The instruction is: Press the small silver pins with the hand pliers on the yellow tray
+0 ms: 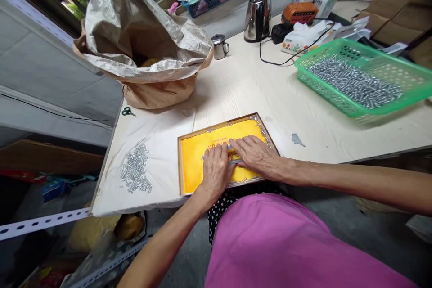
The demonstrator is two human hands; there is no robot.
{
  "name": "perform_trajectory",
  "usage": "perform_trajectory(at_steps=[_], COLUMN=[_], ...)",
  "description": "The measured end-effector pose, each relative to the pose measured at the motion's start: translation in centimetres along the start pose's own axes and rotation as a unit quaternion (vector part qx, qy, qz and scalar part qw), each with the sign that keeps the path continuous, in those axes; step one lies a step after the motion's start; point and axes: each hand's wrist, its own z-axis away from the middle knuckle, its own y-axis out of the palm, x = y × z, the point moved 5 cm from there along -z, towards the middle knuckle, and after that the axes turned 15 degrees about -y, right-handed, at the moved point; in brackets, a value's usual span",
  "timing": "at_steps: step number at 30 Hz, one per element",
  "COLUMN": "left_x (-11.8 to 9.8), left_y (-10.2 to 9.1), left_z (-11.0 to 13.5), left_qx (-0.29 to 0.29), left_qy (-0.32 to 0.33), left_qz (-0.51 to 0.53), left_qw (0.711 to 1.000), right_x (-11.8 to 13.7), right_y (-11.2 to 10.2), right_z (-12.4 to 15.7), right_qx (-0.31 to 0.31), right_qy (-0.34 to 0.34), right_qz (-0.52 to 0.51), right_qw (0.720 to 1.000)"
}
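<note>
In the head view, both hands work inside a shallow rectangular tray with a yellow bottom, set at the near edge of the pale table. The left hand lies palm down with its fingers close together and slightly bent; the right hand reaches in from the other side, fingers nearly straight. Bluish-grey strips show in the gap between the hands, partly covered by the fingers; whether either hand grips them, I cannot tell. Small metal pins lie along the tray's borders. A loose pile of similar pins lies on the table to the left, with green-handled scissors beyond it. Behind the tray stands an open woven sack; to the right, a green basket holds many more metal pieces.
</note>
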Motion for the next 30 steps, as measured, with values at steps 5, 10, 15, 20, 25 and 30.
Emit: perform_trajectory(at_steps=[5,10,15,20,25,30], left_x=[0.1,0.8,0.7,-1.3,-2.7,-2.3], left_y=[0.4,1.1,0.9,-0.5,-2.7,-4.2], left_z=[-0.4,-0.8,0.4,1.8,1.7,2.5], left_qx=[0.035,0.015,-0.11,-0.17,-0.148,-0.156], left_qy=[0.001,0.01,0.092,0.215,0.243,0.246], left_qz=[-0.035,-0.017,0.052,0.072,0.083,0.057], left_qw=[0.999,1.0,0.988,0.959,0.955,0.955], right_x=[-0.3,-1.1,-2.6,-6.1,-9.6,-9.2], right_y=[0.7,0.8,-0.2,-1.0,-1.0,-1.5], right_z=[-0.2,-0.7,-0.1,0.7,0.8,1.2], right_qx=[0.047,0.055,-0.025,-0.074,-0.078,-0.107], right_qy=[-0.051,-0.038,-0.015,0.004,-0.028,-0.029], right_qz=[-0.002,-0.036,-0.077,-0.083,-0.112,-0.133], right_qw=[0.998,0.997,0.997,0.994,0.99,0.985])
